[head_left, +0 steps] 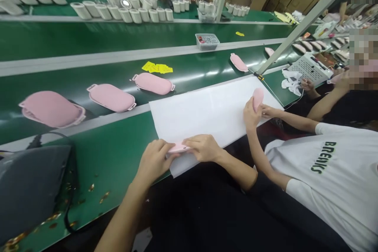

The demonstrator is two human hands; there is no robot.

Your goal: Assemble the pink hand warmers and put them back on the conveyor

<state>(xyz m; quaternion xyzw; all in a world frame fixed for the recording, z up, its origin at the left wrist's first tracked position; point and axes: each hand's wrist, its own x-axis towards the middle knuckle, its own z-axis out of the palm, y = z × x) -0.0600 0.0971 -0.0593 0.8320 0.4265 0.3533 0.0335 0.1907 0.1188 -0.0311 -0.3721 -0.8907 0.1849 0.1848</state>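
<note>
Between my left hand [155, 159] and my right hand [203, 147] is a pink oval plastic case [179, 148], held edge-on so that its rim with a small dark slot faces me. My left fingers and thumb close round one end; my right fingers grip the other. It hovers just over the near edge of a white sheet [203, 114] on the green bench. Beyond my hands, similar pink pieces lie on the green belt: one at the far left [53, 108], one beside it [112, 97] and another [154, 83] nearer the sheet.
A dark grey box [32, 189] with a cable stands at left, gold scraps around it. Yellow slips [157, 67] and a clear tub of screws [207, 41] lie farther back. At right, a co-worker in a white shirt [333, 173] holds another pink piece [258, 98]. A slanted metal post [307, 19] rises there.
</note>
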